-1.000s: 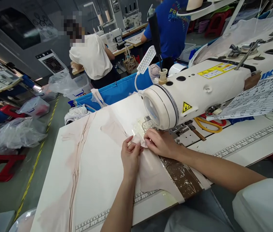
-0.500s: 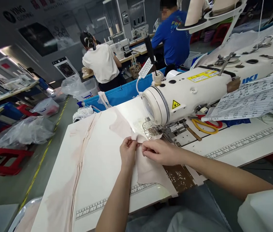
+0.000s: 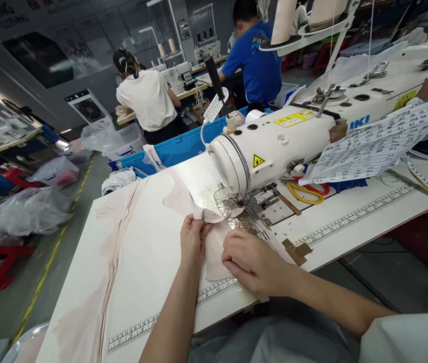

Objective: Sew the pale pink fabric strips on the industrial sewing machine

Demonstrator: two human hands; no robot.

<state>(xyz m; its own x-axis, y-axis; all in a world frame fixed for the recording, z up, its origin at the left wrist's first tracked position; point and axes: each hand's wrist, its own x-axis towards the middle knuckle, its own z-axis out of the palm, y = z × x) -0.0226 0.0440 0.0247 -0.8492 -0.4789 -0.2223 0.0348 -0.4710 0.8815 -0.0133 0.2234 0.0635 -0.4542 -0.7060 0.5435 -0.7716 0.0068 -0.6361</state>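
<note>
Holding: the left hand (image 3: 192,241) pinches a folded edge of the pale pink fabric piece (image 3: 216,249) between thumb and fingers; the right hand (image 3: 252,262) presses flat on the same piece, fingers together, without clamping it.
Fabric place: the piece lies on the white table (image 3: 153,262) between the two hands, its far corner reaching toward the presser foot (image 3: 250,204) just beyond the grip.
Edges: the table's near edge runs just below the right hand, with a printed ruler strip (image 3: 214,291) along it; a second ruler strip (image 3: 354,218) runs along the edge to the right of the grip.
Open room: bare tabletop spreads to the left of the left hand, as far as a long strip of pink fabric (image 3: 117,252) lying well apart from it; to the right of the grip, bare table lies between the needle plate and the far ruler strip.
Crowded side: beyond the grip, the head of the sewing machine (image 3: 274,146) overhangs the table, close to the fabric's far corner.
Counts: two hands on one fabric piece; one sewing machine at this table; one pair of yellow-handled scissors (image 3: 305,194) under the machine arm; one printed sheet (image 3: 373,143) taped to the machine; two brown tape patches (image 3: 297,250) to the right of the right hand; two people (image 3: 146,98) seated at tables far beyond.
</note>
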